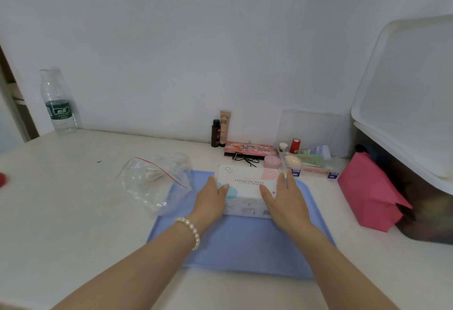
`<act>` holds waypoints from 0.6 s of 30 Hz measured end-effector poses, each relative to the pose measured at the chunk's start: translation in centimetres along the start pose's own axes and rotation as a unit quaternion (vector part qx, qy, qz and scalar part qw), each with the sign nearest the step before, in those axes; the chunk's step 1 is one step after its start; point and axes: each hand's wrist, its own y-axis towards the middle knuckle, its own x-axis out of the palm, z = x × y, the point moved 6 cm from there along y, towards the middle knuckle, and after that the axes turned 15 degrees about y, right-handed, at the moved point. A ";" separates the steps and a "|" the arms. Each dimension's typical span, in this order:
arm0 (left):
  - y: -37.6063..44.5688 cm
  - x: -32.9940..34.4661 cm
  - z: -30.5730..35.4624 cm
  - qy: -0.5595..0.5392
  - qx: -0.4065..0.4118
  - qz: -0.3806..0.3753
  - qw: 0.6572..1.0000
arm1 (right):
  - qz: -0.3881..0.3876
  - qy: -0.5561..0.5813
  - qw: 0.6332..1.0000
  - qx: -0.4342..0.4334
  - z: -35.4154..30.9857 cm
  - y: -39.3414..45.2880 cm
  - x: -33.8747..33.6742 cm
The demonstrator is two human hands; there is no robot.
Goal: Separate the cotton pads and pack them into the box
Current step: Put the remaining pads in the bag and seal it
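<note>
Both hands are reaching forward over the blue mat (240, 243), fingers straight and relaxed. The left hand (212, 202) and the right hand (284, 199) are touching the two ends of the white box (246, 187) lying between them. Just beyond the left hand, a clear bag (157, 182) of cotton pads (153, 172) is lying.

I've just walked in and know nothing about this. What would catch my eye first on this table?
Two bare hands, the left hand and the right hand, rest with straight fingers on either side of a white box marked "Cosmetic Puff", which sits on a blue mat at the centre. Just left lies a clear zip bag holding white pads. A bright pink bag stands at the right.
</note>
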 end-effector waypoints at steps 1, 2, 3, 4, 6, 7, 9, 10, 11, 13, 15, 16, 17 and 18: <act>-0.2 -0.1 0.2 0.012 0.003 0.002 1.000 | 0.021 -0.068 0.997 -0.020 -0.5 -0.1 -0.4; -0.6 -0.2 0.4 0.018 0.009 0.012 1.000 | 0.035 -0.112 0.992 -0.035 -0.8 -0.2 -0.5; -1.2 -0.6 0.5 0.022 0.018 0.026 0.999 | 0.053 -0.129 0.989 -0.053 -1.5 -0.5 -0.7; -2.1 -1.0 0.7 0.013 0.038 0.038 0.998 | 0.074 -0.113 0.988 -0.076 -2.2 -1.1 -0.8; -4.3 -2.2 1.1 -0.001 0.103 0.051 0.993 | 0.120 -0.019 0.979 -0.166 -4.5 -2.5 -1.1; -5.5 -2.9 1.0 -0.004 0.126 0.058 0.990 | 0.127 0.019 0.967 -0.222 -5.9 -3.3 -0.9; -7.9 -5.1 -0.2 -0.005 0.139 0.077 0.987 | 0.106 0.049 0.938 -0.325 -8.7 -4.4 0.5; -8.7 -6.4 -1.1 0.004 0.132 0.094 0.987 | 0.088 0.046 0.925 -0.367 -10.0 -4.9 1.4; -9.3 -7.9 -2.2 0.016 0.115 0.119 0.986 | 0.066 0.038 0.914 -0.399 -11.4 -5.3 2.4; -9.4 -10.9 -5.4 0.045 0.058 0.162 0.984 | 0.028 0.021 0.901 -0.432 -13.6 -5.9 4.6; -8.4 -13.6 -8.7 0.077 -0.007 0.195 0.978 | 0.013 -0.003 0.898 -0.439 -15.3 -5.9 6.6; -7.7 -14.6 -10.2 0.084 -0.031 0.203 0.975 | 0.017 -0.009 0.896 -0.444 -16.1 -5.8 7.4; -7.0 -15.6 -11.6 0.089 -0.051 0.209 0.972 | 0.022 -0.004 0.891 -0.453 -17.1 -5.6 8.2; -6.1 -16.1 -12.5 0.091 -0.063 0.207 0.972 | 0.026 0.010 0.888 -0.458 -17.9 -5.1 8.5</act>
